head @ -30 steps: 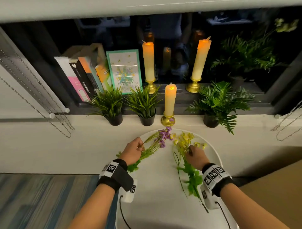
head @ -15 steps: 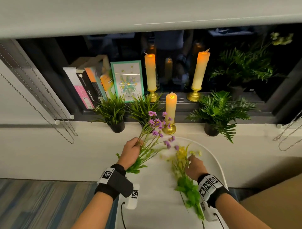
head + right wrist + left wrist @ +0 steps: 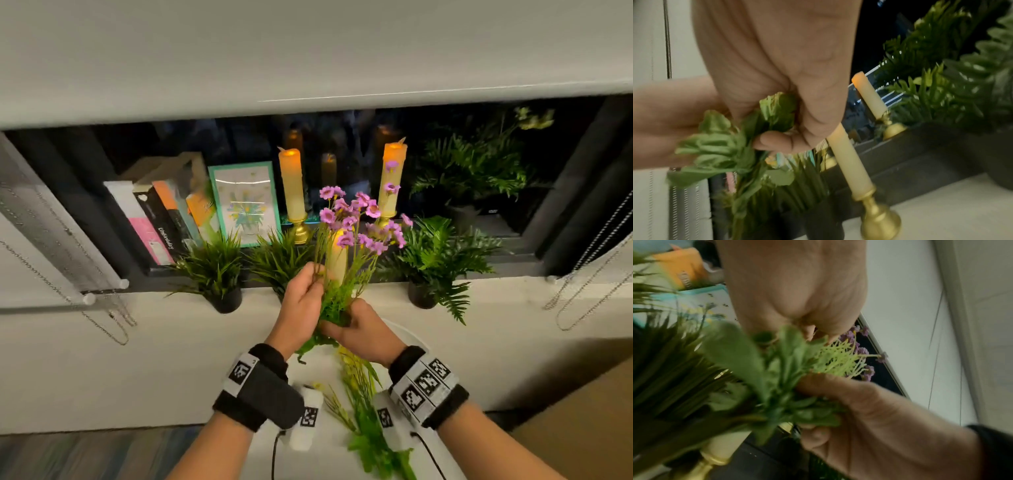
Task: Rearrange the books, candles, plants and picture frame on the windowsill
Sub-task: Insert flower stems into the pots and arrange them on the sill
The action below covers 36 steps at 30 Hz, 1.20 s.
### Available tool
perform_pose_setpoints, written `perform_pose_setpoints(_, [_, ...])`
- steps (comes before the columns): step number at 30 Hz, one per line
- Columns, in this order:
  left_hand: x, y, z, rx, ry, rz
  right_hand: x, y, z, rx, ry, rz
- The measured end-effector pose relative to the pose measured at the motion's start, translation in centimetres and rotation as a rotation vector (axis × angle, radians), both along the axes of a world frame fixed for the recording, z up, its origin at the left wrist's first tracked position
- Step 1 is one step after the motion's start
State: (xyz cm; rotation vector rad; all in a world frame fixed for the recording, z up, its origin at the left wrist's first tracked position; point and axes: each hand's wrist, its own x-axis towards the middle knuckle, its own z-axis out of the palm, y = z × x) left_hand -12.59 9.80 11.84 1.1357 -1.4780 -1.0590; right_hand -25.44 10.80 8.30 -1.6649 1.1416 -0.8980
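Note:
A purple flower bunch (image 3: pixel 356 222) stands upright in front of the windowsill, and both hands hold it. My left hand (image 3: pixel 313 277) pinches its thin stems (image 3: pixel 836 356). My right hand (image 3: pixel 342 322) grips the leafy base (image 3: pixel 725 146). A yellow flower bunch (image 3: pixel 363 397) lies loose on the white round table (image 3: pixel 308 373) below my wrists. On the sill, leaning books (image 3: pixel 154 222) stand at the left, then a teal picture frame (image 3: pixel 245 202) and two tall candles (image 3: pixel 292 185) (image 3: pixel 390 181). A shorter candle (image 3: pixel 337 260) is partly hidden behind the bunch.
Two grassy potted plants (image 3: pixel 215 267) (image 3: pixel 277 260) and a fern pot (image 3: pixel 435 257) line the sill's front edge. A roller blind (image 3: pixel 308 61) hangs low above. Bead chains (image 3: pixel 113 322) (image 3: pixel 579 298) dangle at both sides. The window glass mirrors the candles and fern.
My left hand lifted the purple bunch off the table and stood it upright. My right hand let go of the yellow bunch and took hold of the purple bunch's base.

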Motion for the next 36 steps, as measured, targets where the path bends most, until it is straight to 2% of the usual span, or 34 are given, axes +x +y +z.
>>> perform_pose_setpoints(5, [0.3, -1.8, -1.1, -0.145, -0.173, -0.01, -1.2, -1.8, 2.3, -0.089, -0.009, -0.128])
perform_pose_setpoints(8, [0.5, -1.4, -1.5, -0.082, -0.157, -0.069, -1.3, -2.9, 2.9, -0.143, -0.046, -0.208])
perform_pose_setpoints(13, [1.1, -1.9, -1.6, 0.01, -0.151, -0.163, -0.8, -3.1, 3.8, -0.1, -0.086, -0.188])
perform_pose_setpoints(18, [1.5, -4.4, -3.1, -0.015, -0.141, -0.233, -2.0, -3.1, 6.0, 0.064, -0.275, -0.158])
perform_pose_setpoints(22, [0.3, -5.0, -3.6, -0.028, -0.175, -0.289, -3.6, -3.7, 8.3, -0.035, -0.031, -0.114])
perform_pose_setpoints(25, [-0.6, -5.5, -3.4, -0.087, -0.214, -0.234, -5.7, -4.2, 10.0, -0.119, 0.051, -0.141])
perform_pose_setpoints(27, [-1.2, -5.7, -3.4, -0.108, -0.21, -0.192, -7.3, -4.4, 11.5, -0.161, 0.052, -0.213])
perform_pose_setpoints(30, [-2.8, -5.4, -3.6, -0.164, -0.249, -0.131, -10.4, -5.1, 13.3, -0.221, 0.022, -0.421])
perform_pose_setpoints(33, [-5.3, -5.2, -4.1, -0.21, -0.32, -0.164, -13.7, -6.2, 13.9, -0.41, 0.162, -0.597])
perform_pose_setpoints(36, [-8.1, -5.5, -4.2, -0.202, -0.351, -0.158, -16.5, -7.2, 13.6, -0.512, 0.318, -0.687])
